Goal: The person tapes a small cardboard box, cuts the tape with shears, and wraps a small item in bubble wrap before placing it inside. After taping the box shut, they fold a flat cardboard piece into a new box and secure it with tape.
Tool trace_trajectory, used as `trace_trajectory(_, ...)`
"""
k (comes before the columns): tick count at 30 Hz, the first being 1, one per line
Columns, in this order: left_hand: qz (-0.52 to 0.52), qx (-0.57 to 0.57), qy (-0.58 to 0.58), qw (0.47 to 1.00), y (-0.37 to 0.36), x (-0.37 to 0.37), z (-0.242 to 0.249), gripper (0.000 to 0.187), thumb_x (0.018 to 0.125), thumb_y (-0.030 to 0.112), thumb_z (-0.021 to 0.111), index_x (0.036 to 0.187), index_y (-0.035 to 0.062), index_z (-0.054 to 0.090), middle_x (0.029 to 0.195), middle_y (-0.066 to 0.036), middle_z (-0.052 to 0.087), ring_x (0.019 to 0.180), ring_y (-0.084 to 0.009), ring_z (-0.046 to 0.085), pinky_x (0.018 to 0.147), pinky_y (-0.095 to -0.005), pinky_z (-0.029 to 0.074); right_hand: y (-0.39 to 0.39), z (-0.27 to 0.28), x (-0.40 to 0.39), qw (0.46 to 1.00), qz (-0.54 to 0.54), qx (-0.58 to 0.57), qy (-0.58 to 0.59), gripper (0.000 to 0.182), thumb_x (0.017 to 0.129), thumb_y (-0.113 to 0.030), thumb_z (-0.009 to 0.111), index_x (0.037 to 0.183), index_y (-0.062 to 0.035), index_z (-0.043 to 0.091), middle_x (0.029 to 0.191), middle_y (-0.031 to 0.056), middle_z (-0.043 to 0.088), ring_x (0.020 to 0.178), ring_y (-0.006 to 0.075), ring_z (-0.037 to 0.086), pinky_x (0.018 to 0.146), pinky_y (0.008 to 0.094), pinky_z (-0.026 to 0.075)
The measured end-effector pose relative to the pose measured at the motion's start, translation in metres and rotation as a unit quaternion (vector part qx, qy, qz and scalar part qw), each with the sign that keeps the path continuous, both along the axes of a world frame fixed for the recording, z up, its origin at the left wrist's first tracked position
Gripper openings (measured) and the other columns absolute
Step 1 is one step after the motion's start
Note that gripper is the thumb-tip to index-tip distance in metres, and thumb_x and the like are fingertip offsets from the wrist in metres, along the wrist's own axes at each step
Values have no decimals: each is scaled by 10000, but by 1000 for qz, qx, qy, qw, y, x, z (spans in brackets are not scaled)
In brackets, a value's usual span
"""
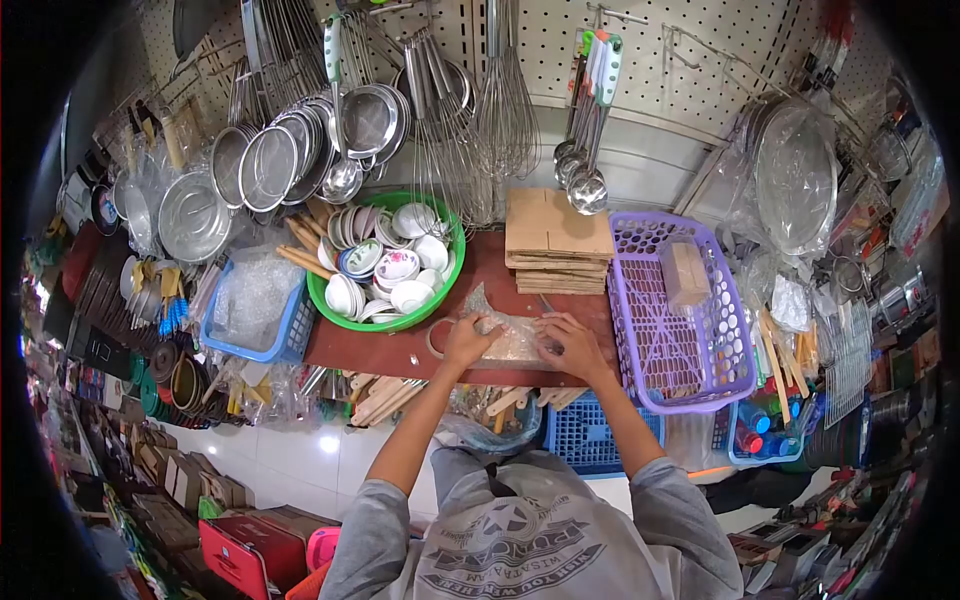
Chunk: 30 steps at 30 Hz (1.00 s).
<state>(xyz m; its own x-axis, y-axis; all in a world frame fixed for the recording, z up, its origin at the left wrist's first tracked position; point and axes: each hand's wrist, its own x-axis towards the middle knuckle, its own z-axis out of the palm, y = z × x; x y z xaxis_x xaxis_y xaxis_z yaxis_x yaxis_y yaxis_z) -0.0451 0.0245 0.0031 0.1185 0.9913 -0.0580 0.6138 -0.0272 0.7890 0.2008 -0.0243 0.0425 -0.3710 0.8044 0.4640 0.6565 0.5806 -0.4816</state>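
Note:
A sheet of clear bubble wrap (514, 345) lies crumpled on the red-brown shelf (375, 347) in front of me. My left hand (472, 341) has its fingers closed on the wrap's left side. At the opposite side, my right hand (568, 344) curls its fingers onto the wrap. Whether anything lies inside the wrap I cannot make out. Just left of my left hand is a ring that looks like a tape roll (434, 340), partly covered. A green basin (456, 262) full of small white bowls (397, 266) stands behind and to the left.
Flattened cardboard (558, 226) is stacked behind my right hand. A purple basket (682, 400) on the right holds a small brown box (685, 274). A blue basket (295, 325) with bubble wrap sits at left. Whisks (508, 120), strainers (370, 122) and ladles (586, 188) hang overhead.

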Motion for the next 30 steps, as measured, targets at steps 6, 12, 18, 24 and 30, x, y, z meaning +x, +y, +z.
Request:
trace_trajectory(6,84,16,33,996,-5,0,3,773,657,398,846,1236,28,491,1043,-186,634,1000,-386,619,906,-436,491,6,-14,1,1000,3,2,21,110,813,-187,715,846,-86,689,1136,3,683,1160,217,582,928,354,514)
trace_trajectory(12,54,193,-44,979,-13,2,18,791,682,227,834,1310,60,382,1212,-207,521,1157,-378,523,1023,-433,416,5,-12,0,999,5,-15,39,110,797,-158,733,803,-58,690,1130,18,688,1161,238,576,953,358,492)
trace_trajectory(18,-100,302,8,948,-11,-13,36,299,718,72,742,995,83,631,1117,-124,562,1165,-340,526,1109,-478,338,6,-17,2,999,13,4,40,123,821,-187,714,819,-68,684,1130,14,680,1166,244,568,932,374,505)
trace_trajectory(24,-168,269,11,948,-13,-38,33,145,719,112,739,854,93,690,907,-87,609,1015,-297,581,1009,-452,415,7,-18,1,999,14,-5,51,139,821,-188,716,805,-57,673,1144,20,670,1173,250,563,945,382,494)
trace_trajectory(30,-213,218,106,947,-27,-46,50,253,689,283,776,840,90,711,915,-88,604,955,-278,567,860,-385,466,5,-22,0,998,4,-10,60,146,819,-189,721,820,-53,667,1158,21,662,1187,254,553,960,385,483)
